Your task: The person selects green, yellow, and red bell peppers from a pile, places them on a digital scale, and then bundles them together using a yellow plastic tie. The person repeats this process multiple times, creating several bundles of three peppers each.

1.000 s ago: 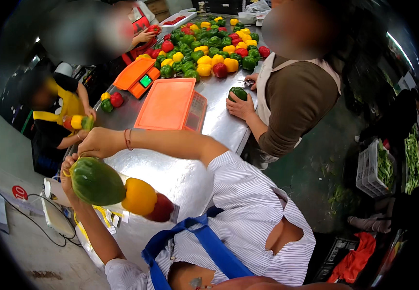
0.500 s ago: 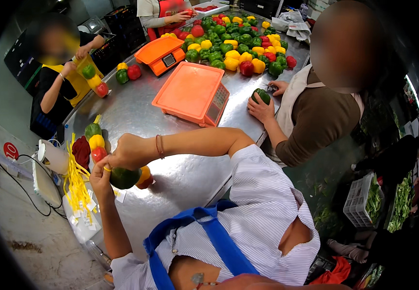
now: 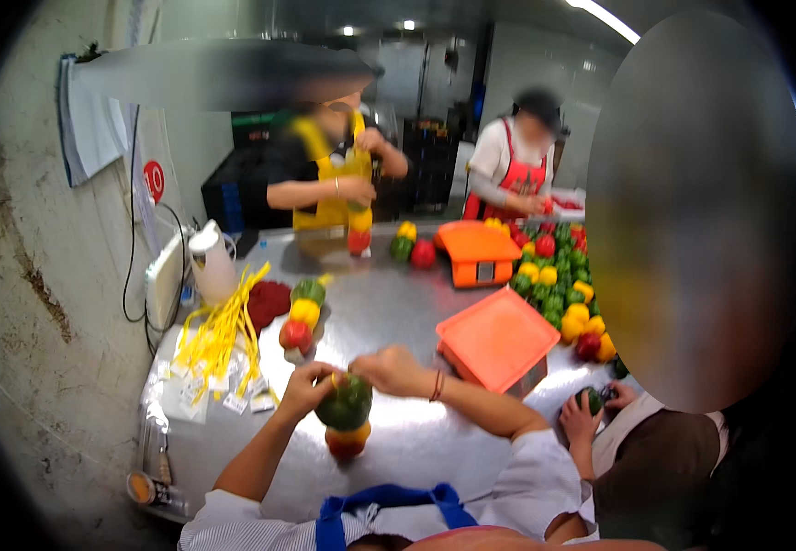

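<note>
Just in front of me a stack of peppers, a green pepper on top of a yellow and red part, stands upright on the metal table. At its top my left hand pinches a small bit of yellow strip. My right hand is closed at the same spot; what its fingertips hold is blurred. Beyond my hands lies another row of peppers, a green pepper, a yellow pepper and a red pepper. Left of it lies a bunch of yellow strips with white tags.
Orange scales and a second orange scale stand to the right, beside a pepper heap. A white jug and dark red cloth are at left. A co-worker's hand holds a green pepper; two people work across the table.
My view has swung up and left, so the far side shows more. Both hands stay at the stack's top, the right now slightly apart from the left. The stack stands more upright.
</note>
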`<state>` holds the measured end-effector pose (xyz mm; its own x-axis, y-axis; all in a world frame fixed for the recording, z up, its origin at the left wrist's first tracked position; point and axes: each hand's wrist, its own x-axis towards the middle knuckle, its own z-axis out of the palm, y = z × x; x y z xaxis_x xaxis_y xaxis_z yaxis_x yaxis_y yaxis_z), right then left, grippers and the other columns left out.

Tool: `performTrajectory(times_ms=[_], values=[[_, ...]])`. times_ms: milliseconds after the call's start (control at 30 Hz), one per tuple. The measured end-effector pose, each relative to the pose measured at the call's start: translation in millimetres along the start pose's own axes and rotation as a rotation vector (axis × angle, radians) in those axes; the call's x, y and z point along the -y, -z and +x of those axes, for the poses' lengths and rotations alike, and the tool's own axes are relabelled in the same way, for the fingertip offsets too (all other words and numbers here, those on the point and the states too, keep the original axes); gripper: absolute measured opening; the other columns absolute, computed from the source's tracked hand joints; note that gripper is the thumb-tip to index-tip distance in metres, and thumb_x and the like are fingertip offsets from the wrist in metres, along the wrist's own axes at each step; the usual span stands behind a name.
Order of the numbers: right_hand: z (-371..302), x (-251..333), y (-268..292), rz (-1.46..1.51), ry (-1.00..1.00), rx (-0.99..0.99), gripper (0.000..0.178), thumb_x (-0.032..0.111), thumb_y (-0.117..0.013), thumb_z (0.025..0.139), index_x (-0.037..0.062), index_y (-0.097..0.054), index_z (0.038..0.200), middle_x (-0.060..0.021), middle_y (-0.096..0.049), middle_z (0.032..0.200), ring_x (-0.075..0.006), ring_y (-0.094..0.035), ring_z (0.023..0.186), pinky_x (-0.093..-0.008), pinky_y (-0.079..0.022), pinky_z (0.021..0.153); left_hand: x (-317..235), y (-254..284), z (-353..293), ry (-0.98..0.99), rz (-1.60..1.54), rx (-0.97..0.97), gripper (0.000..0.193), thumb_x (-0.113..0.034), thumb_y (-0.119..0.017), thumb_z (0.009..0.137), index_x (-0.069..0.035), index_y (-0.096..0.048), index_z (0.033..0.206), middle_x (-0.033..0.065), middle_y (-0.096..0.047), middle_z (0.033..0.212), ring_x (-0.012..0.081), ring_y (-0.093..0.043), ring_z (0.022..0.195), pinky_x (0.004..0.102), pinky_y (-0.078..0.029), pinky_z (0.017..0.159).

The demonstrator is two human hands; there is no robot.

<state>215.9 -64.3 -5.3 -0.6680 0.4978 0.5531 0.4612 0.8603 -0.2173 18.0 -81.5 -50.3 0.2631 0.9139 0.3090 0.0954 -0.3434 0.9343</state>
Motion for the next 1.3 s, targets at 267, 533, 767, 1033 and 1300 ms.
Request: performTrajectory(times_ms=[267, 533, 767, 1033, 1300], values=[[34, -44, -31, 0.005, -0.094, 0.046, 0.008, 0.017, -0.057, 0.071, 0.0192, -0.061, 0.078, -0.0098, -0.054, 0.06, -0.0302, -0.052, 0.052, -0.0376, -0.041, 0.047, 30, 21, 37, 0.062, 0.121, -0.035, 0.021, -0.02, -0.061, 0.08, 0.0, -0.064, 0.084, 0.0054, -0.059, 0.075, 0.0114, -0.054, 0.068, 0.024, -0.042, 0.064], [73, -119, -50, 1.123, -0.629, 0.064, 0.036, 0.036, -0.042, 0.09, 0.0044, -0.059, 0.087, -0.0043, -0.062, 0.073, -0.0106, -0.057, 0.065, -0.0253, -0.045, 0.058, 52, 35, 68, 0.226, -0.43, 0.09, 0.009, -0.011, -0.057, 0.082, -0.003, -0.057, 0.085, 0.0048, -0.06, 0.08, 0.0116, -0.056, 0.075, 0.0225, -0.045, 0.071], [50, -101, -127, 1.303, -0.793, 0.277, 0.046, 0.044, -0.043, 0.087, 0.0077, -0.051, 0.114, -0.0063, -0.056, 0.106, -0.0144, -0.052, 0.091, -0.0268, -0.043, 0.077, 94, 76, 88, 0.302, -0.544, 0.108, 0.013, -0.013, -0.056, 0.082, 0.0, -0.057, 0.087, 0.0054, -0.059, 0.084, 0.0131, -0.055, 0.08, 0.0238, -0.043, 0.077], [-49, -77, -166, 1.162, -0.692, 0.417, 0.074, 0.05, -0.05, 0.08, 0.0031, -0.026, 0.132, -0.0125, -0.038, 0.128, -0.0228, -0.041, 0.115, -0.0359, -0.035, 0.095, 125, 93, 104, 0.497, -0.591, 0.068, 0.017, -0.011, -0.047, 0.087, 0.0, -0.055, 0.097, 0.005, -0.059, 0.091, 0.0137, -0.057, 0.083, 0.0258, -0.045, 0.077], [-55, -52, -86, 0.48, -0.559, 0.208, 0.048, 0.015, -0.061, 0.077, 0.0015, -0.043, 0.119, -0.0167, -0.05, 0.116, -0.0265, -0.056, 0.096, -0.0315, -0.047, 0.077, 114, 73, 106, 0.414, -0.476, 0.088, 0.013, -0.009, -0.052, 0.081, -0.001, -0.059, 0.089, 0.0036, -0.059, 0.082, 0.012, -0.055, 0.076, 0.0232, -0.044, 0.072]])
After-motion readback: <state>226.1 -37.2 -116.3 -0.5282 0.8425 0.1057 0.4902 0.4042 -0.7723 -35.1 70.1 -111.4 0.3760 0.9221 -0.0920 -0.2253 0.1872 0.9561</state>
